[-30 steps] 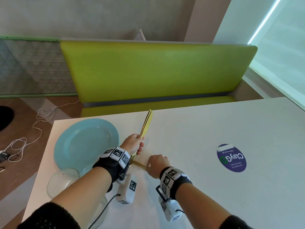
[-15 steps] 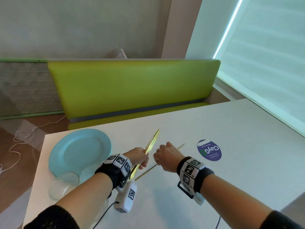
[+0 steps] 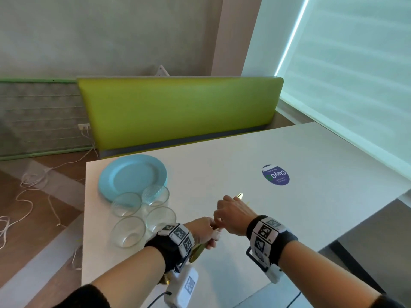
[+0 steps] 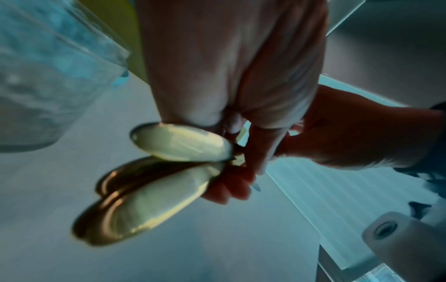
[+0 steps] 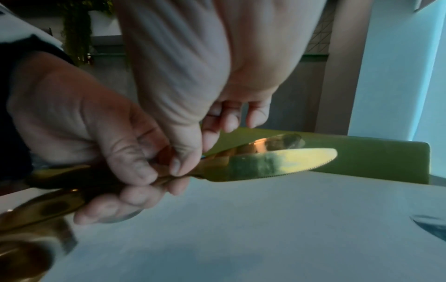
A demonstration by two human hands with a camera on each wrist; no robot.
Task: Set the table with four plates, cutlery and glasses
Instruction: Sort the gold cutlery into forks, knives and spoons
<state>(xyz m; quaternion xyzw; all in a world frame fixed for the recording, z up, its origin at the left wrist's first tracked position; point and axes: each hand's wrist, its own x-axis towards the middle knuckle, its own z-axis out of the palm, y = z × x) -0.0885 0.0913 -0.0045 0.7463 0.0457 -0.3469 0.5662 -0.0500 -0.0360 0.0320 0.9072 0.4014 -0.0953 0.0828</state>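
My left hand (image 3: 208, 232) grips a bundle of gold cutlery (image 4: 149, 200) low over the white table (image 3: 300, 218); the rounded handle ends stick out behind the fist. My right hand (image 3: 222, 218) meets it from the right, and its thumb and fingers (image 5: 178, 162) pinch a gold knife (image 5: 277, 164) in the bundle just behind the serrated blade. The blade tip (image 3: 240, 195) shows past the right knuckles. A light blue plate (image 3: 133, 176) lies at the table's far left corner. Several clear glasses (image 3: 127, 232) stand in a cluster in front of it, left of my hands.
A round purple sticker (image 3: 275, 175) is on the table to the far right of my hands. A green bench (image 3: 178, 112) runs along the far side. The table's left edge drops to a wooden floor with white cables (image 3: 33, 181).
The right hand, which had swung out to the right with a thin gold piece, is back at the left hand's bundle. The bundle has dropped from pointing up to lying nearly flat.
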